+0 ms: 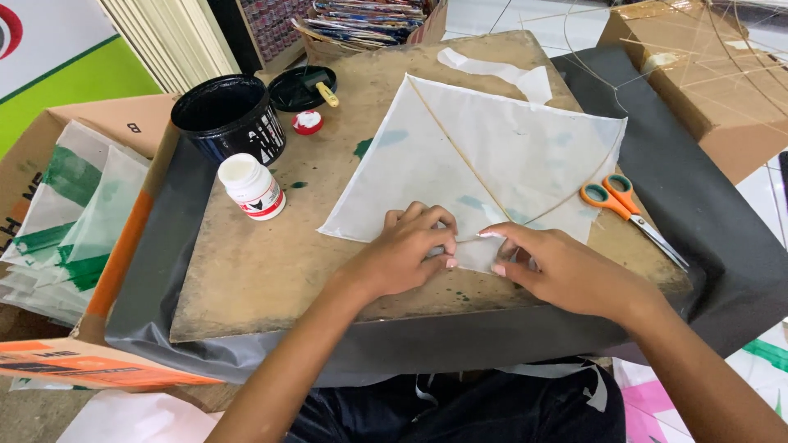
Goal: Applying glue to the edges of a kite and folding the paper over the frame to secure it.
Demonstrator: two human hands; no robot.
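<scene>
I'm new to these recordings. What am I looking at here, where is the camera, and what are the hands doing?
There is no machine: one camera on a person's head looks down at their bare hands. The left hand and right hand press the near corner of a white paper kite with thin stick spars, lying on a worn wooden board. Also on the board: orange-handled scissors, a small white glue bottle, a black paint can, its lid holding a brush, and a small red-and-white cap.

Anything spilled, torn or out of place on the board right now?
Mostly minor. Green paint smears mark the white paper sheet and dot the wooden board near the small white bottle. A torn white paper scrap lies loose at the board's far edge. The black paint can stands open, its lid beside it. Nothing is tipped.
</scene>
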